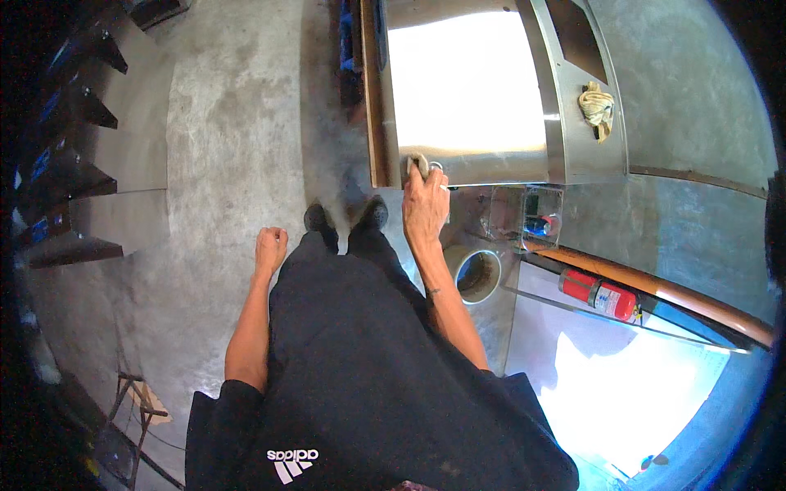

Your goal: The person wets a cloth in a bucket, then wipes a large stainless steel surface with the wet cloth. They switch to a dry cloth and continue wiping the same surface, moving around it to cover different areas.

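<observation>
My right hand point(425, 200) is at the near left corner of a shiny metal worktop point(491, 168), its fingers curled round a small pale beige cloth point(419, 163). Much of the cloth is hidden under the fingers, and its exact shape cannot be made out. My left hand point(272, 248) hangs away from the worktop, beside my left leg over the concrete floor. Its fingers are curled into a loose fist, with nothing showing in them.
A bundled striped rag point(597, 110) lies on the metal ledge at the right. Below the worktop are a pale round bucket point(477, 276), a clear box point(540, 217) and a red fire extinguisher point(598, 295) beside an orange-brown pipe point(655, 282). Dark metal parts point(90, 180) line the left.
</observation>
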`<act>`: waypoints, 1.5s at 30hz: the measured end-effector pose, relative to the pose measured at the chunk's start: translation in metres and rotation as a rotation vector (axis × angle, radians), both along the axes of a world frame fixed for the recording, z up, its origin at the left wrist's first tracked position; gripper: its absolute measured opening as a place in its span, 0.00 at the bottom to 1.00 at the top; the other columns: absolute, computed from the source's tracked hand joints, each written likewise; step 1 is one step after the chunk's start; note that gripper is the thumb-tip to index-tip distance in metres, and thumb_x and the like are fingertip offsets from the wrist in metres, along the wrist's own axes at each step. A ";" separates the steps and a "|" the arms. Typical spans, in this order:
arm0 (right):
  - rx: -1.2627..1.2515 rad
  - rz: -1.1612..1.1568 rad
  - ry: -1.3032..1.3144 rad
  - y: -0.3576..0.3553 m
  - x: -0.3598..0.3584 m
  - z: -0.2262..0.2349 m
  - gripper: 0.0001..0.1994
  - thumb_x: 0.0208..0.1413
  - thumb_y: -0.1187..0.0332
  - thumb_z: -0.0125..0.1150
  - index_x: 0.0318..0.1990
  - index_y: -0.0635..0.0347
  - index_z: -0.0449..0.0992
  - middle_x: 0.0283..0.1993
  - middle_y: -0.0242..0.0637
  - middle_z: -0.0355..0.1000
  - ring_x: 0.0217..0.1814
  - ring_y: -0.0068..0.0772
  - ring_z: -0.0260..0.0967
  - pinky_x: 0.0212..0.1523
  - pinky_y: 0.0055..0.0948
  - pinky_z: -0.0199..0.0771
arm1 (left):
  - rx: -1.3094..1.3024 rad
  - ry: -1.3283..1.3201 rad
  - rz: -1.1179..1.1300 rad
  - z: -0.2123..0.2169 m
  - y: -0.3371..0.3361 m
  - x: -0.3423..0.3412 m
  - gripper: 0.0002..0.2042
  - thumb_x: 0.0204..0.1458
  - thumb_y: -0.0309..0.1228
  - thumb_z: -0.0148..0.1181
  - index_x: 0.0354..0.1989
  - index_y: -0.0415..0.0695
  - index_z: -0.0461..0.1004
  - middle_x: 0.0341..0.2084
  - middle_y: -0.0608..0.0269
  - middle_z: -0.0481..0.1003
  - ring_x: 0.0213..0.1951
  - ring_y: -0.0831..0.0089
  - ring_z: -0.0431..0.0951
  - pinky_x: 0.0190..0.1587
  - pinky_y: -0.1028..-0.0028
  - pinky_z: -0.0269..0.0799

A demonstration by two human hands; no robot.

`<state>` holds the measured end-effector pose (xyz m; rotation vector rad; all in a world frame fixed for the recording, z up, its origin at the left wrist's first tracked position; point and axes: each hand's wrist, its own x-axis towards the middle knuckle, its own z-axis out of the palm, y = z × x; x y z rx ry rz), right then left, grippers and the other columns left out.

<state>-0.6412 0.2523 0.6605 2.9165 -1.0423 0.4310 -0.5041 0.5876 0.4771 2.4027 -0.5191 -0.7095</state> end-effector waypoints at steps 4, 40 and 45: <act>0.039 0.070 0.051 0.012 -0.020 0.002 0.21 0.58 0.73 0.65 0.60 0.61 0.80 0.48 0.46 0.70 0.52 0.50 0.73 0.45 0.44 0.77 | -0.054 -0.062 0.022 -0.005 0.011 0.021 0.19 0.68 0.40 0.57 0.44 0.32 0.83 0.40 0.39 0.80 0.48 0.43 0.79 0.56 0.52 0.73; 0.117 -0.035 -0.082 0.038 -0.050 0.022 0.24 0.57 0.72 0.70 0.62 0.56 0.78 0.53 0.47 0.72 0.55 0.52 0.73 0.52 0.47 0.78 | 0.167 0.136 -0.041 -0.051 0.087 0.031 0.27 0.63 0.52 0.58 0.33 0.34 0.82 0.32 0.35 0.81 0.36 0.49 0.84 0.44 0.52 0.76; 0.065 0.039 -0.028 0.021 -0.031 0.014 0.23 0.58 0.72 0.68 0.63 0.56 0.78 0.52 0.45 0.72 0.53 0.49 0.73 0.49 0.45 0.77 | 0.114 0.160 0.014 -0.039 0.060 0.031 0.27 0.64 0.52 0.57 0.32 0.33 0.80 0.29 0.37 0.80 0.35 0.49 0.84 0.43 0.52 0.75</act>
